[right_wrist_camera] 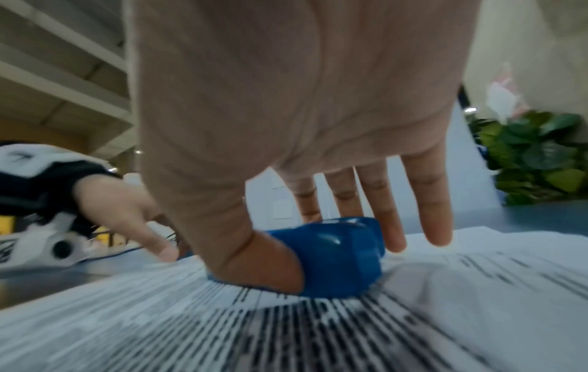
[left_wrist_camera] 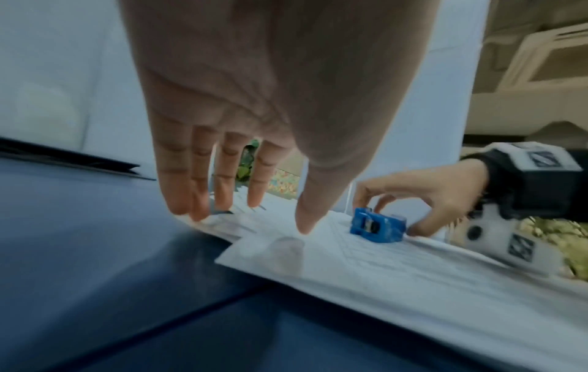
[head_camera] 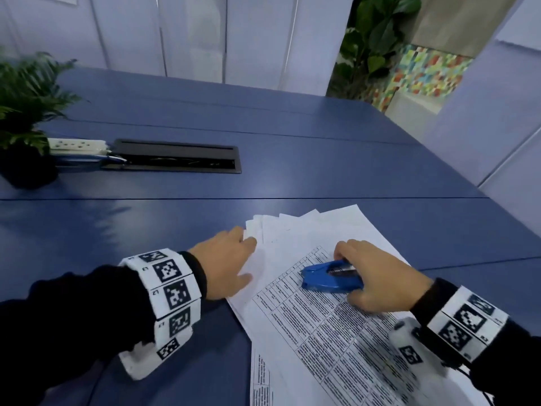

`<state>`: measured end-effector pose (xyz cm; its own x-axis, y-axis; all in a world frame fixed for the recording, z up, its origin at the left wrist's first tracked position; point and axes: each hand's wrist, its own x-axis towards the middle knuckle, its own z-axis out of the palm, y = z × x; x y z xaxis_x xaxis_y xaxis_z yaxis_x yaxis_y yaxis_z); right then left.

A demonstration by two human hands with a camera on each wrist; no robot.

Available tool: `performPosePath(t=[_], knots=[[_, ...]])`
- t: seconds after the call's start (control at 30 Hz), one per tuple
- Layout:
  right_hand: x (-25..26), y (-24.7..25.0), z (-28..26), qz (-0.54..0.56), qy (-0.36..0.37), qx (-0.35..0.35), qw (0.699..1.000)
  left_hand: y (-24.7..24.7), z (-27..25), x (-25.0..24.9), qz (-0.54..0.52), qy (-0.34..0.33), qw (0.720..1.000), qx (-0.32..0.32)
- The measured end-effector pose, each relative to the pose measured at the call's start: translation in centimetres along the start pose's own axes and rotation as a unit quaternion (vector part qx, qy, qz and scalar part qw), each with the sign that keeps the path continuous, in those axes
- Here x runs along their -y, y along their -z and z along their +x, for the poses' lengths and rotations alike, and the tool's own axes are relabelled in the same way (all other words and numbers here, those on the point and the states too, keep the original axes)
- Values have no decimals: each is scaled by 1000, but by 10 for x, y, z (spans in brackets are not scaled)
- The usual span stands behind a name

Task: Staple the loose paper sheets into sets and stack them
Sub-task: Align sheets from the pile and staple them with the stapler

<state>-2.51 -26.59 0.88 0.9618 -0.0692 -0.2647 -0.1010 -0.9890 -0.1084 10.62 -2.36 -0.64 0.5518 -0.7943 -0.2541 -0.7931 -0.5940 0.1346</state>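
Several loose printed paper sheets [head_camera: 307, 317] lie fanned out on the blue table [head_camera: 146, 230], right of centre. On top of them sits a small blue stapler [head_camera: 328, 278]. My right hand [head_camera: 369, 273] grips the stapler [right_wrist_camera: 337, 254], thumb on its near side and fingers curled over its far side. My left hand [head_camera: 234, 256] lies on the left edge of the sheets [left_wrist_camera: 381, 276] with straight fingers [left_wrist_camera: 197, 196]; its thumb tip touches the top sheet. In the left wrist view the stapler [left_wrist_camera: 378, 227] stands to the right of my left thumb.
A potted fern [head_camera: 26, 112] stands at the far left of the table, with a white power strip [head_camera: 76, 145] and a black cable box [head_camera: 175, 156] beside it. A large leafy plant [head_camera: 374, 45] stands beyond the table's far right corner.
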Motion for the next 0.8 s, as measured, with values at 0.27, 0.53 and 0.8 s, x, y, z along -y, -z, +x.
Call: performPosePath(t=[0.27,0.53,0.8], knots=[[14,0,12,-50,90,20,994,4,22,8,-135,56,988,52],[15,-10,2,-85,72,21,994,9,11,-5,-25,-14,1000,-11],[-5,-17,-10,-86,53,54,993,15,15,-30,4,-53,996,-71]])
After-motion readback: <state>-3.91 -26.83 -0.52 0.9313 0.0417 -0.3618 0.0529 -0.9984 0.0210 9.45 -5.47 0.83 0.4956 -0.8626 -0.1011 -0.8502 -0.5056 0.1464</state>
